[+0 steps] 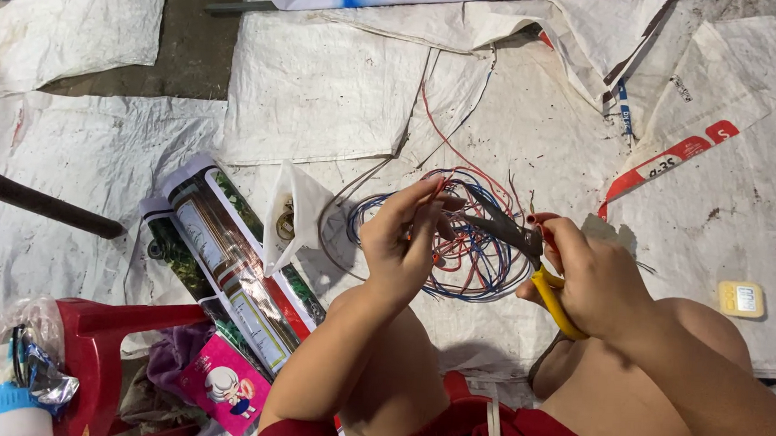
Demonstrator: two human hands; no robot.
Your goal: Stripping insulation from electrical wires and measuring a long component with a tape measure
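I sit on the floor with my knees up. My left hand (402, 237) pinches a thin red wire between its fingertips, just above a tangle of red and blue wires (472, 246) lying on white sacking. My right hand (592, 280) grips yellow-handled cutting pliers (529, 254), whose dark jaws point left toward the wire held in my left hand. The jaws' tip sits close to my left fingers; whether it touches the wire is unclear.
White woven sacks (342, 89) cover the ground. A small white bag (291, 214) and glossy printed sheets (228, 262) lie at left, with a red plastic stool (97, 344) and a pink box (225, 392). A small yellow block (741, 299) rests at right.
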